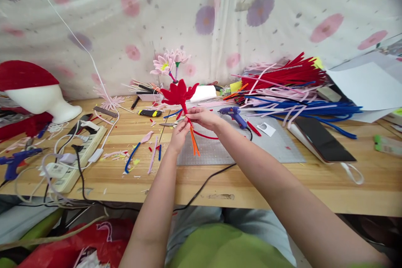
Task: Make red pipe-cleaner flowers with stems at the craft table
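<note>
**Red Pipe-Cleaner Flower Held Upright Between Both Hands**

Pinched by the right hand [201, 116] just under the bloom: a red flower [179, 93] of bent pipe cleaners, fingers closed narrowly around the top of its stem. Gripped lower down by the left hand [179, 132], likewise closed, with the orange stem ends [194, 142] hanging free beneath both, over the grey cutting mat [251, 150]. Long axis of the piece near vertical, tilted slightly: bloom up and away toward the far side of the table, loose ends down and toward the body. Right hand the nearer to the petals, touching the stem directly below them; left hand beside and a little below it, the two almost touching.

Just behind the hands, a blue glue gun [232, 114] lying on the mat, its black cord trailing off the wooden table [282, 184] edge. Further right, a dark tablet [323, 139] and a heap of red, pink and blue pipe cleaners [289, 86]. Behind the bloom, a finished pink flower [163, 65] standing upright. Off to the left, a power strip [78, 153] with tangled cables, and a white mannequin head [44, 98] under a red cap.
</note>
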`<control>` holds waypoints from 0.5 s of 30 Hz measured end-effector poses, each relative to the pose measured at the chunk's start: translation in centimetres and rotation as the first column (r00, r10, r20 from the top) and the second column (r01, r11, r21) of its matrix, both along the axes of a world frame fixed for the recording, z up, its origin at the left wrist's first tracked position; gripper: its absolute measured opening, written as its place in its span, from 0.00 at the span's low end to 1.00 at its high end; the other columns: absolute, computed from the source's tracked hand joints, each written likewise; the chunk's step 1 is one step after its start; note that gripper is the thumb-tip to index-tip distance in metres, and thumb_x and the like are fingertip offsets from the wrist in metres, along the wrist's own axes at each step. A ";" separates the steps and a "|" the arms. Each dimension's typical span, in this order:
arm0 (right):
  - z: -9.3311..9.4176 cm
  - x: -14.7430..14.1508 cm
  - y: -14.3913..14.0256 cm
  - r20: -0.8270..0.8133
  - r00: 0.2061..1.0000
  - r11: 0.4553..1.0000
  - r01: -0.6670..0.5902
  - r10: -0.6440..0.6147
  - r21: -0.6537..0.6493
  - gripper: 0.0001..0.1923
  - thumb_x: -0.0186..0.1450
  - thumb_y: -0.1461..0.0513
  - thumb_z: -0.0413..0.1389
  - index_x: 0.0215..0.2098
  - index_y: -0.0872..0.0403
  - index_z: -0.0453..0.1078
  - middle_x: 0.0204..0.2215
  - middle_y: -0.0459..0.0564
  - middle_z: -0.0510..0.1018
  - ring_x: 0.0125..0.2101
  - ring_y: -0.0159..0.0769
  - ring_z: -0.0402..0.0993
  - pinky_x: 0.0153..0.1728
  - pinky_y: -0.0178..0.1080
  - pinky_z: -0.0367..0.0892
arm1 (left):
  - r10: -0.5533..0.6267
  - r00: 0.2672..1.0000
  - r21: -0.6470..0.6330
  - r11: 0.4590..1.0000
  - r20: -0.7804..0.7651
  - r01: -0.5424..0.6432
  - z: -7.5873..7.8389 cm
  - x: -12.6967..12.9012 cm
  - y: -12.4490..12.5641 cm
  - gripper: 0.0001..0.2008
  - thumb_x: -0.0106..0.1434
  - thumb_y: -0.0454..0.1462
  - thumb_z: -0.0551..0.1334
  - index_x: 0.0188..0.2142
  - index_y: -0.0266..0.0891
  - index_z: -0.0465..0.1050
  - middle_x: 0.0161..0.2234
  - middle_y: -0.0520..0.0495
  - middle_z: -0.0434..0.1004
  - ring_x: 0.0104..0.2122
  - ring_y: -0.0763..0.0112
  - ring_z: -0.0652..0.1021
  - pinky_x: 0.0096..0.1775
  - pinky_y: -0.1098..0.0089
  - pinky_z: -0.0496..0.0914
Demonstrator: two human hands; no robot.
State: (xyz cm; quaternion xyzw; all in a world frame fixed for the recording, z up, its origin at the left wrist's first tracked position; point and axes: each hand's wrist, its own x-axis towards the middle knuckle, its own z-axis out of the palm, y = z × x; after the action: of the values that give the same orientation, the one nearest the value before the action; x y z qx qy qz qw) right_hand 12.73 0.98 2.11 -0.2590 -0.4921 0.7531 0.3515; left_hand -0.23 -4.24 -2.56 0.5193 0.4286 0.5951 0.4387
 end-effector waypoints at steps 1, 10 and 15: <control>0.2 0.1 0.0 -0.005 1.000 1.000 -0.012 0.012 0.005 0.02 0.52 0.70 0.58 0.25 0.59 0.70 0.21 0.44 0.74 0.22 0.24 0.67 0.27 0.29 0.61 | -0.010 1.000 0.009 1.000 -0.013 0.010 0.1 0.0 0.0 0.09 0.52 0.42 0.63 0.24 0.37 0.74 0.32 0.49 0.72 0.37 0.72 0.72 0.43 0.72 0.66; 1.3 -0.3 0.2 0.087 0.996 0.995 -0.034 0.026 0.092 0.03 0.52 0.68 0.57 0.26 0.61 0.72 0.19 0.45 0.72 0.21 0.24 0.65 0.27 0.30 0.61 | -0.045 0.999 -0.140 0.989 0.004 0.045 1.8 0.7 -0.7 0.14 0.50 0.43 0.65 0.19 0.37 0.64 0.14 0.58 0.52 0.14 0.81 0.57 0.18 0.75 0.53; 1.5 -0.6 -1.0 0.172 0.977 0.981 0.095 -0.125 0.172 0.06 0.57 0.65 0.56 0.34 0.57 0.69 0.28 0.45 0.74 0.26 0.24 0.67 0.28 0.29 0.62 | 0.184 0.982 -0.068 0.981 0.034 -0.181 1.2 0.7 0.3 0.11 0.48 0.42 0.66 0.22 0.37 0.70 0.15 0.57 0.56 0.17 0.80 0.60 0.21 0.75 0.53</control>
State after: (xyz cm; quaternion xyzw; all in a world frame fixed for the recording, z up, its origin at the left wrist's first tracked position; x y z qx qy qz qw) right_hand 12.16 -0.01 3.60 -0.3239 -0.5668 0.6630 0.3662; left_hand 0.49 -3.94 -1.33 0.4514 0.4845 0.6290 0.4072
